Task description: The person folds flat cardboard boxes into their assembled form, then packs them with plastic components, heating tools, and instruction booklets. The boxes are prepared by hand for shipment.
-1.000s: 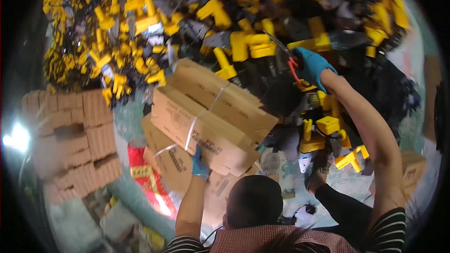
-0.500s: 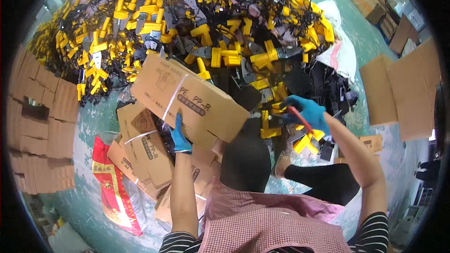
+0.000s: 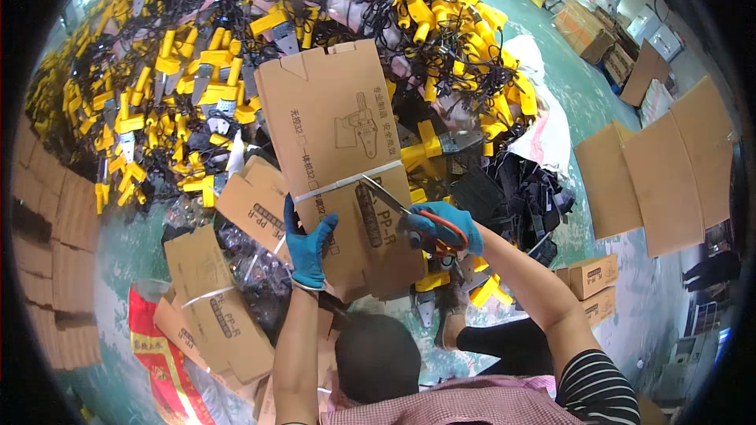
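Note:
A bundle of flattened cardboard boxes (image 3: 323,118) stands tilted before me, printed side facing me. A white strap (image 3: 339,184) runs across its middle. My left hand (image 3: 309,253), in a blue glove, grips the bundle's lower left edge, its thumb lying over the front. My right hand (image 3: 461,224), also gloved in blue, is closed around red-handled scissors (image 3: 385,193). The tip of the scissors is at the strap, near the bundle's right side; whether a blade is under the strap I cannot tell.
A large heap of yellow-handled tools (image 3: 213,71) with black cords spreads beyond the bundle. More strapped cardboard bundles (image 3: 216,323) and a red bag (image 3: 157,354) lie at the left. Open cardboard sheets (image 3: 661,173) stand at the right, near small boxes (image 3: 594,275).
The bundle has turned more upright, its strap now running nearly crosswise. My right hand has brought the scissors leftward from the right to the strap. My left hand has shifted its hold.

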Demonstrator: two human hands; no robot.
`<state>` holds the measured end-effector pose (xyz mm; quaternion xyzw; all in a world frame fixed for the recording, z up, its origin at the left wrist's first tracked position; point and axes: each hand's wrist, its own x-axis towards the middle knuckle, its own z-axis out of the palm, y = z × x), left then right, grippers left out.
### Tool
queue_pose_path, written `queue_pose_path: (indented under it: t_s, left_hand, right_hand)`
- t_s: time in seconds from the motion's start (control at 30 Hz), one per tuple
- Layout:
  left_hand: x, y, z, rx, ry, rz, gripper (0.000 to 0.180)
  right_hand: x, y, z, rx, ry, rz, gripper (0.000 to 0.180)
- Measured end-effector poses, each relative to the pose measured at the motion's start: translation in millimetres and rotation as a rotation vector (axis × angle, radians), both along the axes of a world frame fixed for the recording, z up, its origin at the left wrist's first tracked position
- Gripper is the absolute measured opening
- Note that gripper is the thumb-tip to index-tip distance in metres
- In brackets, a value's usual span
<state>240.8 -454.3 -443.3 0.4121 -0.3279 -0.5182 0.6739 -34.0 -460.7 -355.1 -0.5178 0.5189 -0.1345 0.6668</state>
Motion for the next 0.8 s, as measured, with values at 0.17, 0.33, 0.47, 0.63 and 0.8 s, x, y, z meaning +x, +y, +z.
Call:
queue_pose_path:
  t_s: [0.17, 0.33, 0.47, 0.63, 0.8]
  left_hand:
    - [-7, -56, -30, -0.004, 0.006, -0.114, 0.077]
    - [-10, -106, -57, 0.056, 0.083, -0.241, 0.073]
    - [-16, -168, -66, 0.035, 0.064, -0.274, 0.065]
    - [39, -230, -92, 0.004, -0.808, -0.095, 0.067]
    - [71, -111, -129, 0.194, -1.134, 0.779, 0.069]
  right_hand:
    - [-33, -36, -39, -0.583, -0.031, 0.104, 0.039]
    - [-35, -58, -58, -0.354, -0.213, -0.073, 0.042]
    - [-22, -102, -71, -0.379, 0.05, -0.206, 0.047]
    - [4, -181, -139, -1.082, -0.154, -0.132, 0.028]
    - [-42, -139, -112, -0.884, 0.067, -0.088, 0.029]
